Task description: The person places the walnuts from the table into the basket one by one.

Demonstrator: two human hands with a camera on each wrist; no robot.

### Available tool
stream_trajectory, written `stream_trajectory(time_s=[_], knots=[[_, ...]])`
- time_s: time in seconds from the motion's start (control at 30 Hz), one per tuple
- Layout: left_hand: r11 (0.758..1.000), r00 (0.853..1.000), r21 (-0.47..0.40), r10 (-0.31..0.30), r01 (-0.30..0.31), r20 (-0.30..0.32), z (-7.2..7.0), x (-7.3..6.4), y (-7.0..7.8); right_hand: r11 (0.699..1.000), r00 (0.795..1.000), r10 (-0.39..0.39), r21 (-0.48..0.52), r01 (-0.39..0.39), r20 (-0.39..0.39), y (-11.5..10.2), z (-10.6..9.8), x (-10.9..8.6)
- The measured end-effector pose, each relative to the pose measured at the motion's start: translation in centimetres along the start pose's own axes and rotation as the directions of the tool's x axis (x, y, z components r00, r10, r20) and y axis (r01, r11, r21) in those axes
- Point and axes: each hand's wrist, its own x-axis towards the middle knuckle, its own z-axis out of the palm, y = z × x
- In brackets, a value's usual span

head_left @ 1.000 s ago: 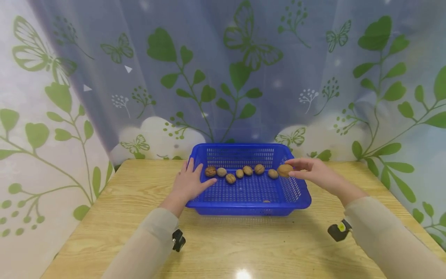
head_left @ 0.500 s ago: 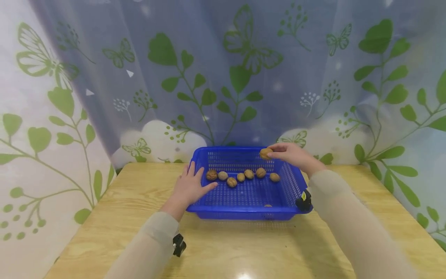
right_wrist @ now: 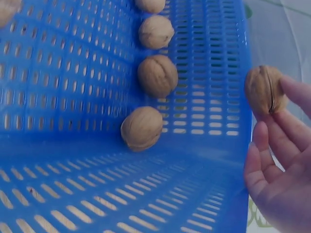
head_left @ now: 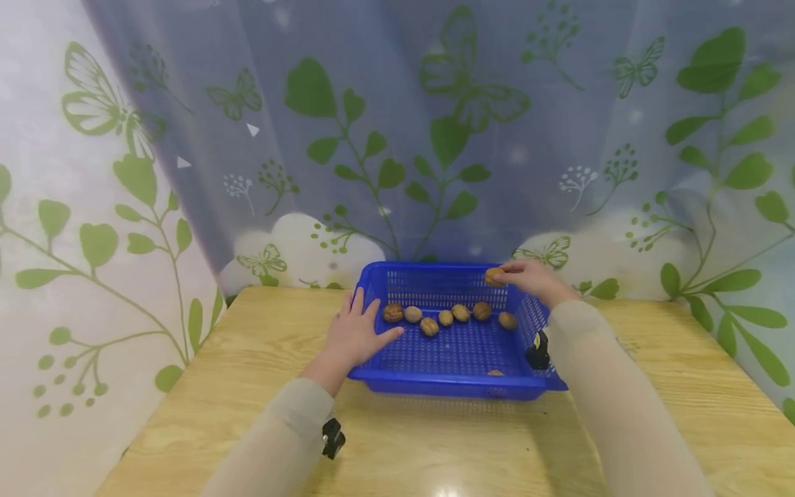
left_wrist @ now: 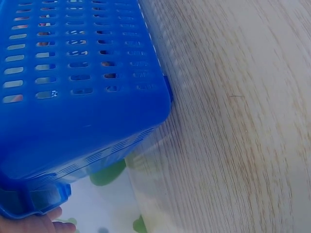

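My right hand pinches a walnut between thumb and fingertips at the back rim of a blue plastic basket, near its right corner. In the right wrist view, that walnut's seam faces the camera, and the hand is at the basket's outer edge. My left hand rests on the left rim with its fingers spread. Several walnuts lie in an uneven row on the basket floor, including a dark walnut at the left end and a walnut at the right. Another walnut is mostly hidden behind the front wall.
The basket stands on a light wooden table near its back edge. A blue and white curtain with green leaves and butterflies hangs right behind it. The basket's walls are slotted and slope outward.
The right hand has carried its walnut from the basket's right side to the back rim. The left hand stays on the left rim. The head view has shifted slightly.
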Motion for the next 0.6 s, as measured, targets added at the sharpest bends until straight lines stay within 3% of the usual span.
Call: stream_trajectory(time_s=[0.4,0.6], knots=[[1.000,1.000,-0.030,-0.002,0.002,-0.018,-0.7,0.1,0.1,0.972,0.994,-0.044,-0.235,0.020,-0.096,-0.7,-0.3,-0.6],[1.000,1.000,-0.003,-0.002,0.002,-0.015,-1.6,0.2,-0.2,0.956,0.996,-0.065,-0.291,0.043,-0.064,-1.2,-0.6,-0.1]])
